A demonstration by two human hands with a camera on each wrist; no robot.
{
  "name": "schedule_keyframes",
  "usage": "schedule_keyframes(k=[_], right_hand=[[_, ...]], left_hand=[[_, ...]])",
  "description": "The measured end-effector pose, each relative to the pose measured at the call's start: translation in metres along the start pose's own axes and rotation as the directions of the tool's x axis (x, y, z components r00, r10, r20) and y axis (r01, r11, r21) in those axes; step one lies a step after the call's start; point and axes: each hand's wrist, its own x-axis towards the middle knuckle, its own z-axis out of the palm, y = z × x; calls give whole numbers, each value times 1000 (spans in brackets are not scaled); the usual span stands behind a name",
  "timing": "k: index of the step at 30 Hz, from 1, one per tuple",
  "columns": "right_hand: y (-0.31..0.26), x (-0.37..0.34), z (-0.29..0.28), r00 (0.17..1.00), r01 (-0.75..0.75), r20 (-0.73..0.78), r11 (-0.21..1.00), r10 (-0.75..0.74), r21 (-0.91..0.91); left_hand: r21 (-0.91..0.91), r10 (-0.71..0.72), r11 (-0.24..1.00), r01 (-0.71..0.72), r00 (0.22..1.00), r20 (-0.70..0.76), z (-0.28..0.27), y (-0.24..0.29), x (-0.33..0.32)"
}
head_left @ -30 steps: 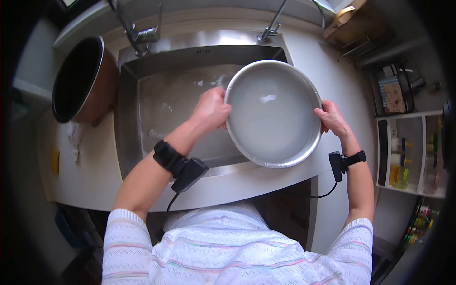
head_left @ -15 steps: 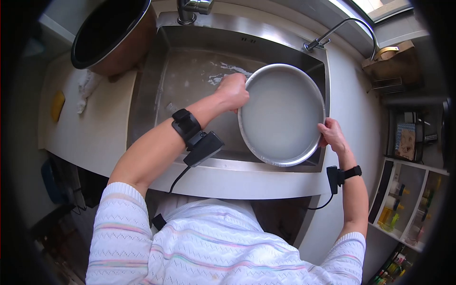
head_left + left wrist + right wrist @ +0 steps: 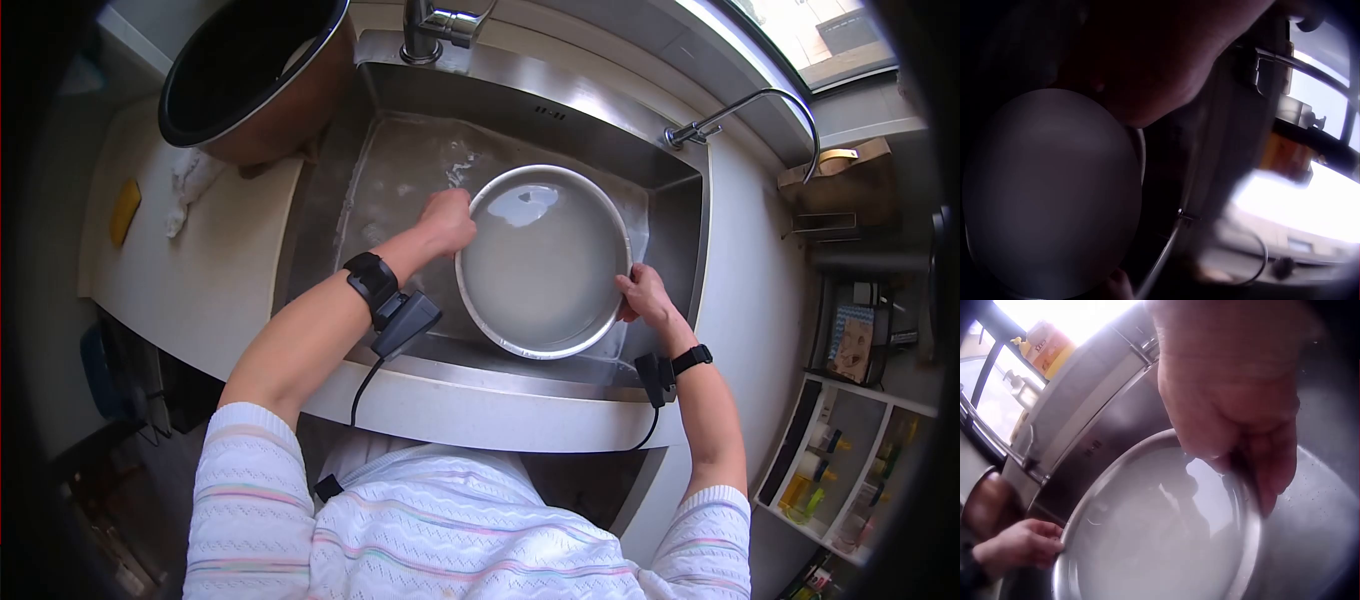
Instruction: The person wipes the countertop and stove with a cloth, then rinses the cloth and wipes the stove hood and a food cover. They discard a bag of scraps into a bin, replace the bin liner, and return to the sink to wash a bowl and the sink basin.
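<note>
A round metal basin of cloudy liquid is held over the sink; whether it touches the sink floor I cannot tell. My left hand grips its left rim in the head view. On the opposite side, my right hand pinches the rim, thumb on top. The right wrist view shows my right hand with fingers curled over the edge of the basin, and my left hand across from it. The left wrist view is dark, with the basin below my left hand.
A large brown pot with a dark inside stands left of the sink, near a white cloth and a yellow sponge. Two faucets rise behind the sink, one a thin curved spout. Bottles sit on a shelf at right.
The basin, held in both hands, has moved from over the sink's right front edge to inside the sink's outline. The head view has also shifted.
</note>
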Motion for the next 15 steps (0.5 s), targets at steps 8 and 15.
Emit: schedule_keyframes(k=[8, 15], right_hand=[[-8, -56, -48, 995, 49, -88, 993, -40, 105], [2, -99, -123, 978, 49, -206, 996, -31, 81]], left_hand=[[-190, 94, 980, -67, 986, 140, -24, 55, -35], [-286, 418, 892, -350, 880, 227, -3, 110, -31]])
